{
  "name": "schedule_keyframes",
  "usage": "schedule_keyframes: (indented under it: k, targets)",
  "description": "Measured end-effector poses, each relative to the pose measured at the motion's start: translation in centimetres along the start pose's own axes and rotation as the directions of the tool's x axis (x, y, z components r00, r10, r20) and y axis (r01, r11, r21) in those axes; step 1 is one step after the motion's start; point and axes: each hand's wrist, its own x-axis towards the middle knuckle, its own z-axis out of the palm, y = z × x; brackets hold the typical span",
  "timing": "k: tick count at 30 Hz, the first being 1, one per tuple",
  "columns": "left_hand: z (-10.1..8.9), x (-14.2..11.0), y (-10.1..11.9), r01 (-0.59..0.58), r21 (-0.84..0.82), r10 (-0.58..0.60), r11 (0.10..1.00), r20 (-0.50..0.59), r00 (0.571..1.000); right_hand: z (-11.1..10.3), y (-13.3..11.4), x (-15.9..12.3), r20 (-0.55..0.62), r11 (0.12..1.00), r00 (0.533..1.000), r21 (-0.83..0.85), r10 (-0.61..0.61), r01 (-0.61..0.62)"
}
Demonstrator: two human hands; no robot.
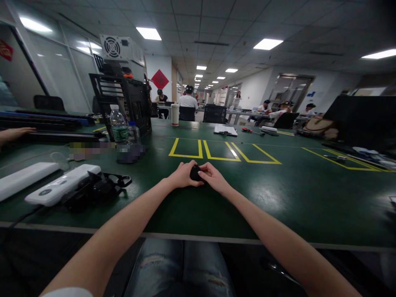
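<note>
Between my two hands is a small black object (195, 173), rounded in outline; its kind cannot be made out. My left hand (185, 175) wraps its fingers and thumb around the left side of it. From the right, the fingertips of my right hand (213, 176) pinch against the same object. Both hands rest low over the green table (247, 206), just in front of the yellow tape outlines (185, 156). Much of the object is hidden by my fingers.
At left lie a white power strip (62, 185), black straps (95, 187) and water bottles (119, 126) by an open computer case (123, 99). Another person's hand (15, 134) reaches in there. Farther back stand a cup (175, 115), clipboard (225, 130) and red-handled screwdriver (247, 130).
</note>
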Motion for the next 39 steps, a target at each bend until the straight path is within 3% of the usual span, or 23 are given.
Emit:
schedule_keyframes:
  k: [7,12,17,26,34,39]
  targets:
    - [0.1,-0.1,-0.1,0.032,-0.002,-0.032,0.999,0.011,0.999,-0.2,-0.3,-0.1,0.003,0.989,0.990,-0.034,0.144,-0.144]
    - [0.0,0.0,0.1,0.052,0.009,-0.052,0.999,0.010,0.999,-0.2,-0.2,-0.3,0.054,0.992,0.990,0.017,0.127,-0.128]
    - [0.0,0.0,0.2,0.039,0.006,-0.039,0.999,0.001,0.999,0.0,0.0,-0.2,0.016,0.997,0.998,0.050,0.053,-0.054]
    - [0.1,0.0,0.1,0.036,0.018,-0.036,0.999,0.001,0.999,0.0,0.2,0.0,0.018,0.991,0.992,0.027,0.128,-0.129]
    - [-0.1,0.1,0.3,0.036,0.005,-0.036,0.999,0.002,0.999,0.2,-0.8,-0.2,0.008,0.988,0.999,0.148,0.052,-0.052]
    - [0.0,0.0,0.2,0.053,-0.004,-0.053,0.999,0.008,0.999,0.1,-0.8,-0.1,-0.024,0.993,0.995,0.071,0.097,-0.095]
